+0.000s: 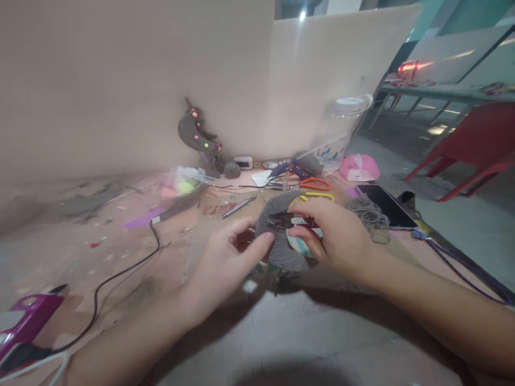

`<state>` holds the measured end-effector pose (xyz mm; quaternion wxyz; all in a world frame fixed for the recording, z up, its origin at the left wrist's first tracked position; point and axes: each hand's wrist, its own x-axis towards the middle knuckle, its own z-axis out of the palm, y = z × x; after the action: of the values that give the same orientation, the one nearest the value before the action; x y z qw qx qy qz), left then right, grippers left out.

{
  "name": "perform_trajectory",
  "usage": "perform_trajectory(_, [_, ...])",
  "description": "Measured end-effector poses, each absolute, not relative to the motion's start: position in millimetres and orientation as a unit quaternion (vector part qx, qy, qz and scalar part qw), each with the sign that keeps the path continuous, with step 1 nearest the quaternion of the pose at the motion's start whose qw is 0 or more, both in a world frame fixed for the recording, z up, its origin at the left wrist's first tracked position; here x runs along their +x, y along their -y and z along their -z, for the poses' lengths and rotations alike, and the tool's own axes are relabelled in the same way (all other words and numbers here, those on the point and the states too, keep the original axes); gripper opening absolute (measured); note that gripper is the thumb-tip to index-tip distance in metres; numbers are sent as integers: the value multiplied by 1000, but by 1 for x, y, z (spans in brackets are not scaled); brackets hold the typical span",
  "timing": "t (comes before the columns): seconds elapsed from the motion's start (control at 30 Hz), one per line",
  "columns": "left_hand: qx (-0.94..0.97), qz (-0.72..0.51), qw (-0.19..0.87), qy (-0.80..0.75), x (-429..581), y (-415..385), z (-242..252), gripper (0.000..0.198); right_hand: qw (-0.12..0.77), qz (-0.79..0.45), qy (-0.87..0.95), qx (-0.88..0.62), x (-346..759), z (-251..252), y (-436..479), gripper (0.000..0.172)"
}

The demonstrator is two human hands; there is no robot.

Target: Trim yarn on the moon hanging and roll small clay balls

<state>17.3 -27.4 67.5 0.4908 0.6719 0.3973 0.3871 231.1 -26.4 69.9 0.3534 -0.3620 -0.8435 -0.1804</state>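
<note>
A grey yarn-wrapped crescent is held upright above the near part of the table. My left hand grips its left outer edge, with the thumb pressed on the front. At the crescent's inner curve, my right hand pinches something small and dark that I cannot make out. A yellow handle shows just behind the right fingers; I cannot tell whether it is touched. Loose grey yarn lies to the right of that hand.
At the back stand a decorated crescent, a glue gun and a clear bottle. Orange-handled scissors, a pen and a phone lie around the hands. A black cable crosses the left side.
</note>
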Motion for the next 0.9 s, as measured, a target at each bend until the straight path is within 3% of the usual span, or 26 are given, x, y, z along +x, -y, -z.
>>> perform_trajectory(0.27, [679,-382,488,-393,19,28,-65,15,352,174,849,-354,232,-69,28,34])
perform_trajectory(0.7, [680,-368,493,-398,18,31,-66,17,343,55,856,-382,237,-68,23,27])
perform_trajectory(0.9, [666,-386,496,-403,17,25,-66,18,446,69,820,-353,239,-69,27,24])
